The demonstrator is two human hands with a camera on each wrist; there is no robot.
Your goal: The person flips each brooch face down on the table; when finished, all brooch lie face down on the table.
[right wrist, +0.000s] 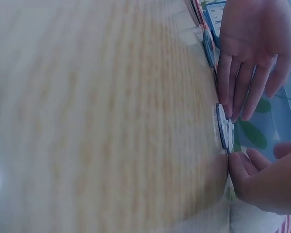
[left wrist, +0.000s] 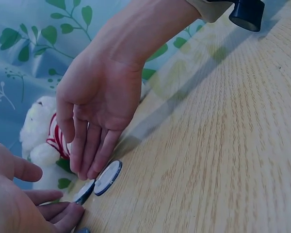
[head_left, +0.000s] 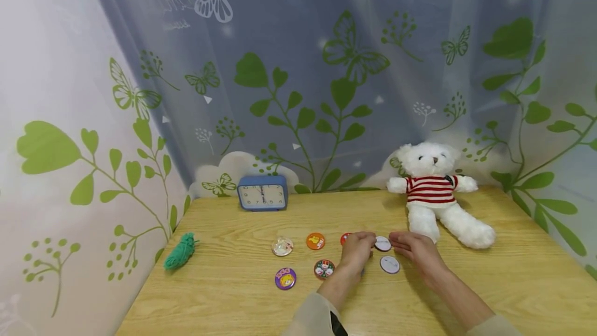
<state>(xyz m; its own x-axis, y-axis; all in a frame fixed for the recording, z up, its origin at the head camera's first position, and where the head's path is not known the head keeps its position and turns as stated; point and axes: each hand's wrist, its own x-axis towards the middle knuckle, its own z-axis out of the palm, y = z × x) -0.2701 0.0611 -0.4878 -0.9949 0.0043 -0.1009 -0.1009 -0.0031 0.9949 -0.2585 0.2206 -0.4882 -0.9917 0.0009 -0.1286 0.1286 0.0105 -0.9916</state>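
Observation:
Two pin badges lie face down with their pale backs showing: a far badge between the hands and a near badge just below it. My left hand is at the left of the far badge, its fingertips at or very near the rim. Opposite, my right hand has its fingers pointing at the badge from the right. Fingers of both hands look fairly straight in the wrist views. A red badge is partly hidden behind my left hand, and a bluish piece shows beside that wrist.
Left of the hands lie face-up badges: an orange badge, a pale badge, a dark patterned badge and a purple badge. Behind stand a blue clock and a white teddy bear. Green yarn lies far left.

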